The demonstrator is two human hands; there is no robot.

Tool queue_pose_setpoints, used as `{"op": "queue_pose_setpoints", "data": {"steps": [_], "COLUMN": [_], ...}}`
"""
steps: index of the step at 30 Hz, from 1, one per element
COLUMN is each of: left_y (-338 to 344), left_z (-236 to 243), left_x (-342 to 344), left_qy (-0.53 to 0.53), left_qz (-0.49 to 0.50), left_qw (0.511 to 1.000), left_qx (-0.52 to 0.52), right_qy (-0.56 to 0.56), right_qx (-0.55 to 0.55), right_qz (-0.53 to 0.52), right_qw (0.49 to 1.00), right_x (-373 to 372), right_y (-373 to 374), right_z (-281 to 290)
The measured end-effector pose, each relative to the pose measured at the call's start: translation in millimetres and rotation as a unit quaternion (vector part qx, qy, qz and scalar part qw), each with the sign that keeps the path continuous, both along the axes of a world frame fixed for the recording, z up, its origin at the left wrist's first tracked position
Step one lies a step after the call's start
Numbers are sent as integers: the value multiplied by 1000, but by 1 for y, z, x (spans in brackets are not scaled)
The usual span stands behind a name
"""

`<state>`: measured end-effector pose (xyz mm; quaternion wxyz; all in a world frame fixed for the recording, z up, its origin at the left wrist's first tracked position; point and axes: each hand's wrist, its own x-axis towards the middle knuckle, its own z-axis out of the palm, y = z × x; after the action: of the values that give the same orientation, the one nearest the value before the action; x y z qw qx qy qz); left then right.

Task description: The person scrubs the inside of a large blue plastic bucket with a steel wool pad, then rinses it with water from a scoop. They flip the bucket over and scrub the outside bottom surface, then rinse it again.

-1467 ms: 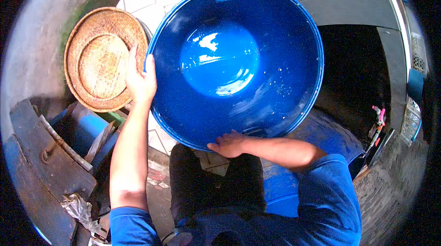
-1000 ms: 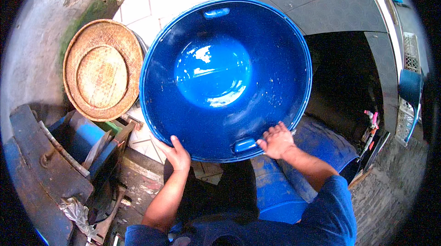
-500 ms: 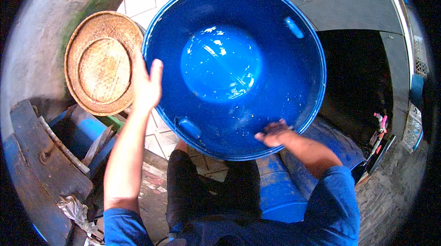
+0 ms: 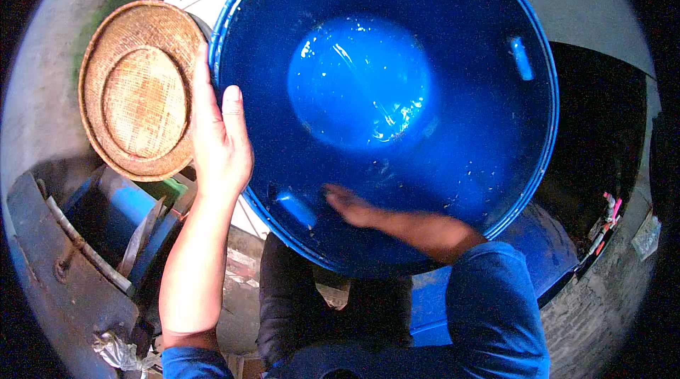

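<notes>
A large blue plastic drum with its round mouth facing me fills the middle of the view. Its glossy bottom carries wet-looking specks and bits of pale residue. My left hand holds the drum's left rim, fingers along the outside and thumb over the edge. Inside the mouth, my right hand is near the lower wall, to the right of a moulded recess. Motion blurs its fingers; I make out nothing held in it, and contact with the wall cannot be judged.
A round woven bamboo tray stands left of the drum. A rusty cut container holding blue pieces sits at the lower left. Another blue drum lies at the lower right, beside a dark opening. Pink and orange items lie nearby.
The drum's mouth appears larger and its right side has shifted right. My right hand has moved left and deeper inside, from the lower right rim. My left hand stays at the left rim.
</notes>
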<state>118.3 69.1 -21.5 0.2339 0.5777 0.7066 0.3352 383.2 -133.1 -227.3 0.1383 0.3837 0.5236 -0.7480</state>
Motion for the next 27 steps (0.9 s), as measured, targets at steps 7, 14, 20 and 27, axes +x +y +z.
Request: {"op": "queue_pose_setpoints", "data": {"steps": [7,14,20,27], "left_y": [8,50,110,103], "left_z": [-2,4,4,22], "left_x": [-3,-7,17,16], "left_qy": [45,15,87,249], "left_qz": [-25,-49,-100,-87], "left_qw": [999,998,991,964], "left_qx": [13,-22,-10,-20], "right_qy": [-448,19,134,-317], "right_qx": [354,13,80,186], "right_qz": [445,-95,-322,334], "right_qw": [690,995,934,868], "right_x": [216,-81,-134,151], "right_y": [52,42,82,76], "right_z": [-90,-52,-46,-183]}}
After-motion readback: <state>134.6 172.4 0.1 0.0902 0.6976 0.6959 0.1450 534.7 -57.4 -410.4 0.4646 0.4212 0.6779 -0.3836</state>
